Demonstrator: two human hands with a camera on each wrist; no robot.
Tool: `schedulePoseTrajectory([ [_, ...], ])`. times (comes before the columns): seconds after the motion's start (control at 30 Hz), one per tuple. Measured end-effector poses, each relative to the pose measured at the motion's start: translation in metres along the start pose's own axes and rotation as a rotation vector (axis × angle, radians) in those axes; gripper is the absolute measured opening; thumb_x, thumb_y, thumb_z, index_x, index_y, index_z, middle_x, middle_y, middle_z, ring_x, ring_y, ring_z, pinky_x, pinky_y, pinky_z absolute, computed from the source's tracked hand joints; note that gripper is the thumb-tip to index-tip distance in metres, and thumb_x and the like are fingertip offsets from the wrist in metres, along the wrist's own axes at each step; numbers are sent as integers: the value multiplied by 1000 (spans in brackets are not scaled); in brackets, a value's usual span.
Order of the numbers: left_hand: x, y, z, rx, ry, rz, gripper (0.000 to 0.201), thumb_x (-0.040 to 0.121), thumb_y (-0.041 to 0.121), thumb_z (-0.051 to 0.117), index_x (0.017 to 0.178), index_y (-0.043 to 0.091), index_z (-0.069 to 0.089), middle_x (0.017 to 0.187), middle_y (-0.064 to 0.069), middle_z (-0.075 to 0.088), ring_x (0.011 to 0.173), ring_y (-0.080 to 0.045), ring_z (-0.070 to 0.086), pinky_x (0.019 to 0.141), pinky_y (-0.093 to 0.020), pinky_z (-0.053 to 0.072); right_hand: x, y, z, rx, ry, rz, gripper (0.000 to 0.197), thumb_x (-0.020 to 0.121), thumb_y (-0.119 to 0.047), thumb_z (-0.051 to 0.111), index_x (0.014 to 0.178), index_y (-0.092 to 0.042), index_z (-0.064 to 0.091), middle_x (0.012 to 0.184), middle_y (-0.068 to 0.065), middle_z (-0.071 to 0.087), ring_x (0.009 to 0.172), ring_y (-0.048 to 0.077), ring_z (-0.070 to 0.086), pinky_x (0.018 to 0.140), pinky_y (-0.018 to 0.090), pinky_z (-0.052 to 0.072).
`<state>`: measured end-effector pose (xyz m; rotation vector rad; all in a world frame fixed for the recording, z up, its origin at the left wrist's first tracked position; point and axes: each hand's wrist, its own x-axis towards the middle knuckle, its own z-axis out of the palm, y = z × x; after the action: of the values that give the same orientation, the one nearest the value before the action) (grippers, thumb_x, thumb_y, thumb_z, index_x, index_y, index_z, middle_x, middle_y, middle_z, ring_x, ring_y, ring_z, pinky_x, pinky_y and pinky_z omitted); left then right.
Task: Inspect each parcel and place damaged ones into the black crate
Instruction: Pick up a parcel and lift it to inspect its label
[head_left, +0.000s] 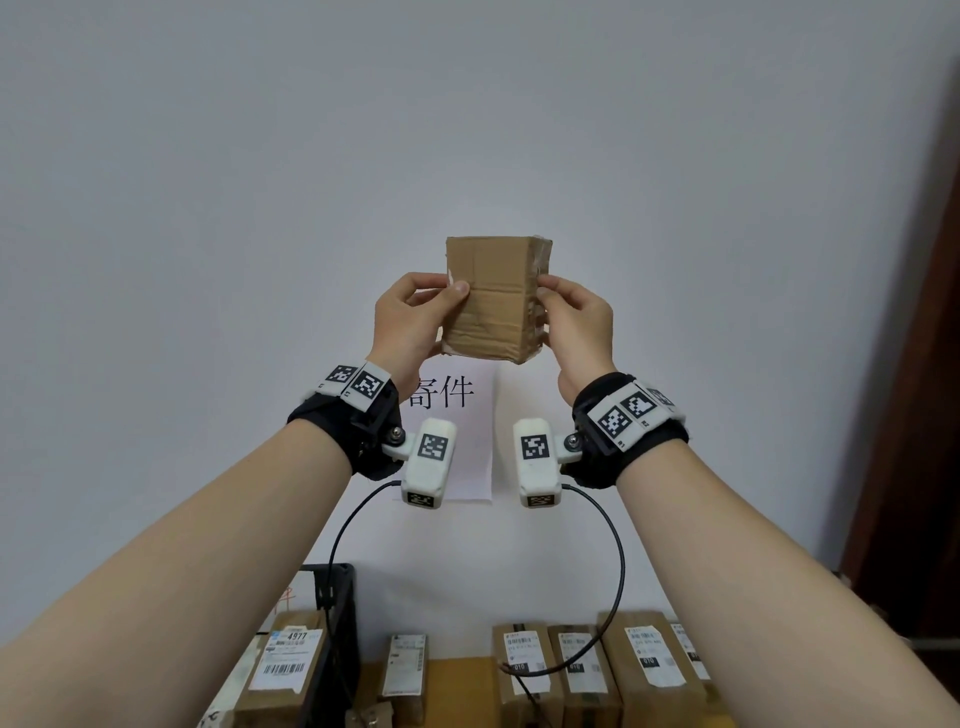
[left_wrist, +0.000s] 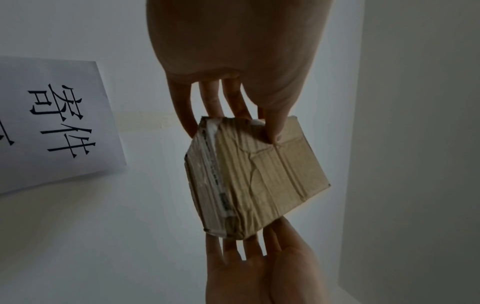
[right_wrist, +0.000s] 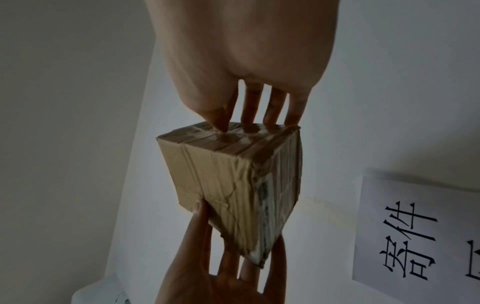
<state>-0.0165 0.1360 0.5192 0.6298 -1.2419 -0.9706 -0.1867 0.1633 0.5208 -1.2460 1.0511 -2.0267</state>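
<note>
White paper sign (head_left: 457, 436) on wall (head_left: 467, 130)

- Parcel (head_left: 493, 299) held up before the wall (head_left: 260, 156), left hand (head_left: 410, 322) on its left side, right hand (head_left: 576, 327) on its right.
- Paper sign (head_left: 457, 415) on wall below parcel.
- Crate (head_left: 332, 639) on worktop (head_left: 457, 680) at left; row of parcels (head_left: 597, 665) to its right.

I read 寄件 on the white paper sheet (head_left: 457, 415) taped to the wall, and 4977 on the white shipping label (head_left: 291, 656) of a brown cardboard parcel (head_left: 280, 675) below.
</note>
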Motion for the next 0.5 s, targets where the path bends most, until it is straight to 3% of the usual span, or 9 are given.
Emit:
schedulePoseTrajectory([
  [0.07, -2, 2, 2, -27, 5, -8, 10, 97, 25, 72, 94, 17, 69, 99, 2, 77, 89, -15, 74, 64, -30, 60, -1, -4, 0, -10, -38, 36, 25, 100, -10, 55, 101, -21, 77, 91, -10, 74, 69, -2, 65, 62, 17, 51],
  [0.1, -2, 3, 2, -34, 5, -20, 13, 100, 26, 69, 93, 16, 71, 99, 4, 78, 90, -15, 76, 69, -33, 63, -2, -5, 1, -15, -61, 61, 28, 100, -12, 52, 99, -22, 79, 87, -13, 74, 67, -1, 64, 58, 16, 49],
  [0.2, -1, 5, 2, -37, 18, -54, 23, 104, 30, 61, 99, 14, 77, 104, 4, 80, 100, -17, 76, 82, -37, 64, -6, -3, 3, -9, -104, 97, 34, 99, -16, 48, 99, -22, 82, 96, -5, 79, 80, 13, 67, 66, 26, 53],
  [0.3, -1, 7, 1, -20, 34, -65, 27, 105, 31, 58, 99, 16, 78, 105, 5, 80, 103, -17, 76, 84, -36, 63, -9, -1, 3, 9, -132, 110, 39, 100, -14, 43, 107, -22, 80, 109, 1, 78, 86, 15, 66, 65, 26, 53],
  [0.5, -3, 7, 1, 1, 37, -69, 27, 105, 32, 57, 98, 18, 79, 104, 8, 80, 103, -15, 75, 84, -35, 63, -10, -1, 2, 38, -134, 144, 40, 102, -13, 41, 114, -18, 78, 100, -3, 76, 84, 15, 67, 59, 24, 56],
])
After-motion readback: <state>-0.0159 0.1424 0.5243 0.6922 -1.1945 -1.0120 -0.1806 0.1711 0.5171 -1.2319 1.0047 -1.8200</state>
